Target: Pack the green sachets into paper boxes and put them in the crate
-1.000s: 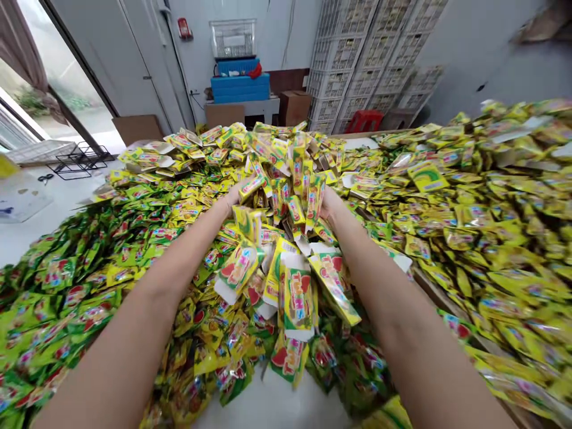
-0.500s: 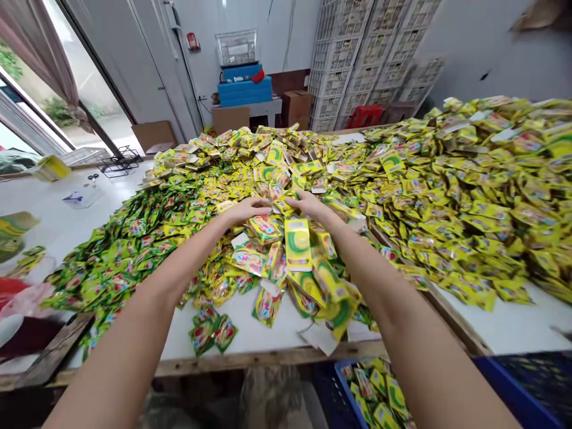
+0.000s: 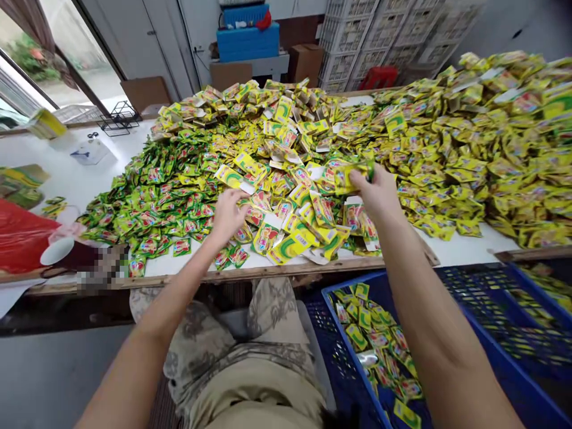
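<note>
My left hand is over the near middle of the heap, fingers bent at the lower end of a yellow-green box with a white open flap; whether it grips the box is unclear. Further right, my right hand is closed on a yellow packet, thumb on top. Between the hands lie loose yellow boxes, some with open flaps. Green packets are heaped on the left, yellow packets on the right.
Below the table edge, a blue basket holds yellow packets, with another blue crate to its right. A dark red cup and red plastic bag sit at left. White crates stand behind.
The view has tilted down, showing my lap and more of the basket. My hands have moved apart; the right now holds a yellow packet. The boxes between them have shifted.
</note>
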A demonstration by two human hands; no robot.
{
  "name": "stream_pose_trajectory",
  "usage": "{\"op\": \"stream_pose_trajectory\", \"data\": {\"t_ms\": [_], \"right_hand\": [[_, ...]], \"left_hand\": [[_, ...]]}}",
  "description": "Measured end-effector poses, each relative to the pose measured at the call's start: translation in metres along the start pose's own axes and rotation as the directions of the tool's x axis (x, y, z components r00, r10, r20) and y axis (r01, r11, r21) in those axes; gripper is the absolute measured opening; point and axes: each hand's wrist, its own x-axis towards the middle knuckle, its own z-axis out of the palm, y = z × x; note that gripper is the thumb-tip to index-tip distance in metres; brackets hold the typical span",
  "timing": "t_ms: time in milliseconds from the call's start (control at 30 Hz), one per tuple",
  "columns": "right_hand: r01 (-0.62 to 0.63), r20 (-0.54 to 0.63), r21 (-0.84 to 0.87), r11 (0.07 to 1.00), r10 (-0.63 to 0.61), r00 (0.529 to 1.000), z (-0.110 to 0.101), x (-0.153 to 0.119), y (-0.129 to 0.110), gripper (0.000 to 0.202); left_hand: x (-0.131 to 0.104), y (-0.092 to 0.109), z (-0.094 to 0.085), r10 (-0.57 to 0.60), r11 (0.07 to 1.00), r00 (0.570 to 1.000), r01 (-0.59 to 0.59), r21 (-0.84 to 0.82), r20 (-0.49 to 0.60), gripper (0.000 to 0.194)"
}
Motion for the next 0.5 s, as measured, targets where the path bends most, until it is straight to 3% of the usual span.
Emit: {"op": "stream_pose_trajectory", "data": {"t_ms": [67, 133, 233, 300, 367, 500], "right_hand": [[-0.06, 0.026, 0.118, 0.991, 0.057, 0.998, -0.005, -0.052, -0.005, 0.024], [-0.102, 0.086, 0.148, 0.984, 0.09, 0.992, 0.003, -0.108, -0.015, 0.025], [-0.169, 0.278, 0.204, 0.964, 0.109, 0.954, 0.032, -0.182, -0.033, 0.026], [-0.191, 0.344, 0.24, 0.952, 0.101, 0.934, 0.056, -0.216, -0.042, 0.025], [-0.24, 0.373, 0.295, 0.925, 0.119, 0.92, 0.076, -0.238, -0.046, 0.023], [-0.385, 0.438, 0.4, 0.831, 0.196, 0.877, 0.099, -0.25, -0.043, 0.026]], "left_hand": [[-0.049, 0.02, 0.002, -0.014, 0.994, 1.0, 0.015, -0.109, 0.01, 0.021], [-0.095, 0.041, 0.01, -0.073, 0.955, 0.996, 0.087, -0.284, 0.057, 0.028], [-0.145, 0.066, 0.027, -0.221, 0.774, 0.955, 0.294, -0.56, 0.196, 0.051], [-0.163, 0.074, 0.037, -0.308, 0.568, 0.893, 0.45, -0.689, 0.329, 0.044], [-0.17, 0.074, 0.041, -0.344, 0.417, 0.848, 0.523, -0.743, 0.404, 0.035], [-0.175, 0.065, 0.038, -0.411, 0.359, 0.831, 0.526, -0.771, 0.375, 0.033]]}}
